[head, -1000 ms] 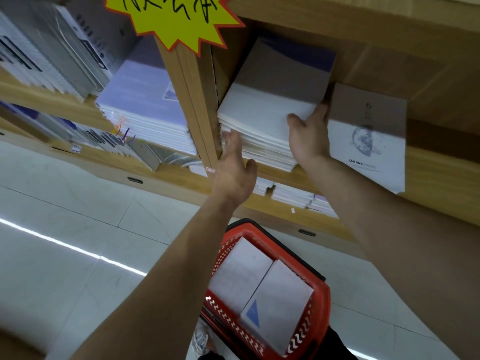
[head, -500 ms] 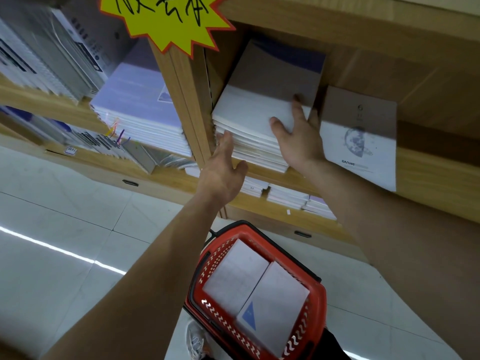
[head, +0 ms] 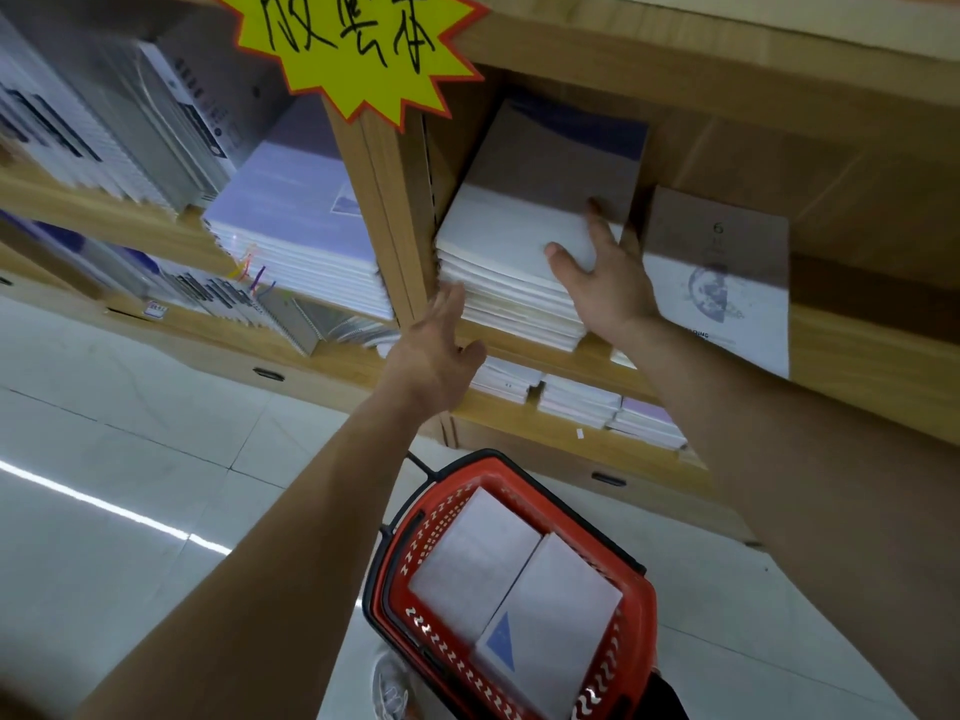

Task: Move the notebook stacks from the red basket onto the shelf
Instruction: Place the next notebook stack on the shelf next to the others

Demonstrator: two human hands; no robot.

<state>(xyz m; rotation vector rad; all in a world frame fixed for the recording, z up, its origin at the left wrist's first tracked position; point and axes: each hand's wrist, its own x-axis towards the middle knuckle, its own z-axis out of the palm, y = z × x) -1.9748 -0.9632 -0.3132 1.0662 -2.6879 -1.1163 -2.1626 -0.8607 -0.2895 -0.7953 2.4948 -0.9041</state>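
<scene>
Since right hand [head: 608, 288] shifted, it lies atop notebook stack [head: 498, 236].

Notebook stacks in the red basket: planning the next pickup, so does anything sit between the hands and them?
Nothing visible does. The notebook stacks lie uncovered in the red basket, below both hands. The right hand lies flat on the shelf stack; the left hand is open by its front edge.

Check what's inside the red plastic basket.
In the red plastic basket, side by side: a plain white notebook stack and a white notebook stack with a blue triangle. Anything under them is covered.
</scene>
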